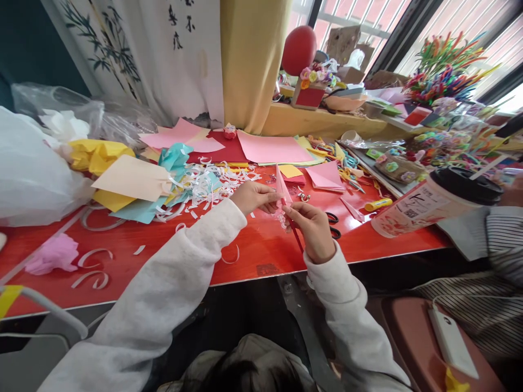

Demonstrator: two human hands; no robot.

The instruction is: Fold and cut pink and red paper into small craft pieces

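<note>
Only the head view here, so going off that. Both hands are up close together over the red bench (253, 256). The left hand (254, 197) has its thumb and fingers pinching a pointed strip of pink paper (283, 182), which sticks up between the two hands with its lower end all frilly. Right hand (315, 231) has thumb and forefinger pinched together at that frilly end, and a slim dark red stick (298, 238) slants down by its palm. Can't tell how firmly the stick is gripped.

Just right of that hand, a pair of black loop handles (333, 233) pokes out. Behind the hands there's a yellow square (291, 171), plus folded pink sheets (326, 175) near it. Left of them is a messy heap of white paper shreds (204, 185), with a crumpled lilac piece (54, 254) well apart, further left. Over on the right, a cup with a black lid (425, 204) stands near someone's striped sleeve (504, 231).
</note>
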